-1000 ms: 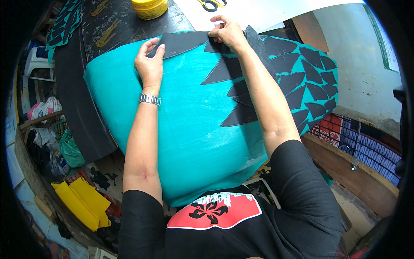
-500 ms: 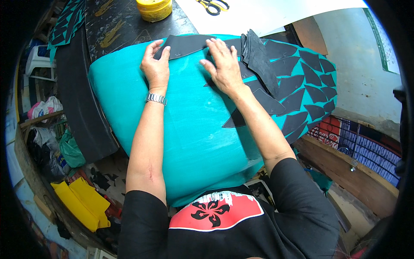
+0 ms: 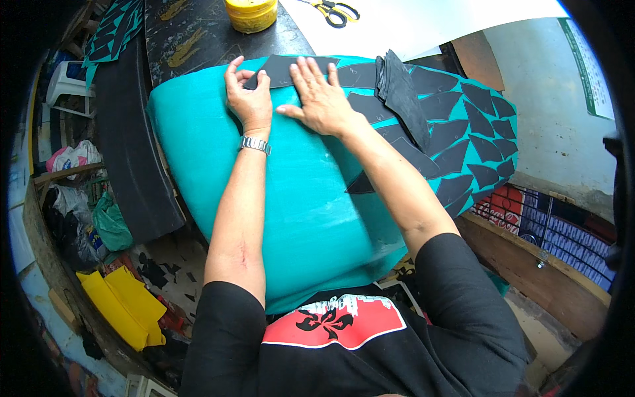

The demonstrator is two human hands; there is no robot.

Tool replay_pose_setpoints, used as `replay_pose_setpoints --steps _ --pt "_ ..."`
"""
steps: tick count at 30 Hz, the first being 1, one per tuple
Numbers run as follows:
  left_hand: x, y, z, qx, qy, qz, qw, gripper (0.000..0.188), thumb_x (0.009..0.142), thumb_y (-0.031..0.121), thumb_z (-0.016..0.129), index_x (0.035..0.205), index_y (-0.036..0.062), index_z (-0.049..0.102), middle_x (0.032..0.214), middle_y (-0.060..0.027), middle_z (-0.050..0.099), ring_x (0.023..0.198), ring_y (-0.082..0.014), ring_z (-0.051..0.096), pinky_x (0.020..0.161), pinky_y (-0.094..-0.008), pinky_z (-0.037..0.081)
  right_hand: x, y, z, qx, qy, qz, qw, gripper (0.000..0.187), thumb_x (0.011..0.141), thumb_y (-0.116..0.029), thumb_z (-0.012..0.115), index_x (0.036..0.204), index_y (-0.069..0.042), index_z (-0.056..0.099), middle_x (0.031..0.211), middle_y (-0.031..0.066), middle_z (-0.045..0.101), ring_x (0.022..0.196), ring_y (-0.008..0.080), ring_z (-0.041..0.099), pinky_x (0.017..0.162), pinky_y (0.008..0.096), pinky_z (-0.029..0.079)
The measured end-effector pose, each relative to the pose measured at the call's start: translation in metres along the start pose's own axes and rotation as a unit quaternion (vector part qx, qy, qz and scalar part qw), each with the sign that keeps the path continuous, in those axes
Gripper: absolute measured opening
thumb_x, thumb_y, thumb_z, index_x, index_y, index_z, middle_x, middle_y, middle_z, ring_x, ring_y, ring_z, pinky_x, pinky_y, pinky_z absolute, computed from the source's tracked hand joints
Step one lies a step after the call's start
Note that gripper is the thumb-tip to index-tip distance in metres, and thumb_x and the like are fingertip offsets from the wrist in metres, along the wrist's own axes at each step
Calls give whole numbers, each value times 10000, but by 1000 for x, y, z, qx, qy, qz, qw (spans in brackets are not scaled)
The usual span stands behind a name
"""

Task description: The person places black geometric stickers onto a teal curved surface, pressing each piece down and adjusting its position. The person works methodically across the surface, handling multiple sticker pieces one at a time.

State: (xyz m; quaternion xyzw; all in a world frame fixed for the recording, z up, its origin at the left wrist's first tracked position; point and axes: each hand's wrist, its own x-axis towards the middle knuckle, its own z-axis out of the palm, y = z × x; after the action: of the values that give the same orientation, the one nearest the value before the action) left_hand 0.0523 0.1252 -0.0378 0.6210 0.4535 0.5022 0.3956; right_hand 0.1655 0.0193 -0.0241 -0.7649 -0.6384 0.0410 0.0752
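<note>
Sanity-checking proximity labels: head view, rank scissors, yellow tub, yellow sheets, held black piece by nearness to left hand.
1. Black piece: in the left hand
2. Yellow tub: straight ahead
3. Scissors: ahead, to the right
4. Yellow sheets: lower left

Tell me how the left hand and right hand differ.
The left hand grips the left end of the black piece between thumb and fingers; the right hand lies palm down, fingers extended over it. The left hand has a watch at its wrist; the right has none. Both touch that piece.

Black piece (image 3: 281,70), pointed, atop teal sheet (image 3: 307,212)
</note>
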Motion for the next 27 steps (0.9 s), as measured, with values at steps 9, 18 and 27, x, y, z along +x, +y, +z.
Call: replay_pose_setpoints --steps 9,18,27 --pt "12 15 -57 -116 32 0 993 256 1000 153 568 1205 8 618 1074 -70 637 927 -135 604 818 -288 507 32 -60 18 95 -6 -86 992 985 907 -744 382 1551 -13 240 1622 203 201 1522 331 129 1213 570 46" --pt "4 -7 -62 245 -291 173 908 541 1033 538 347 1407 207 553 1512 -69 465 1451 -341 311 1185 -536 168 0 -13 4 76 -1 -17 997 948 920 -716 406 1562 -43 225 1625 170 216 1522 308 145 1230 488 96" --pt "-10 1 -47 482 -299 179 804 691 969 617 440 1548 260 321 1640 -50 227 1516 -308 160 1138 -714 61 -12 10 -13 99 -14 93 991 870 949 -670 421 1566 -84 241 1621 138 246 1520 295 160 1206 584 62"
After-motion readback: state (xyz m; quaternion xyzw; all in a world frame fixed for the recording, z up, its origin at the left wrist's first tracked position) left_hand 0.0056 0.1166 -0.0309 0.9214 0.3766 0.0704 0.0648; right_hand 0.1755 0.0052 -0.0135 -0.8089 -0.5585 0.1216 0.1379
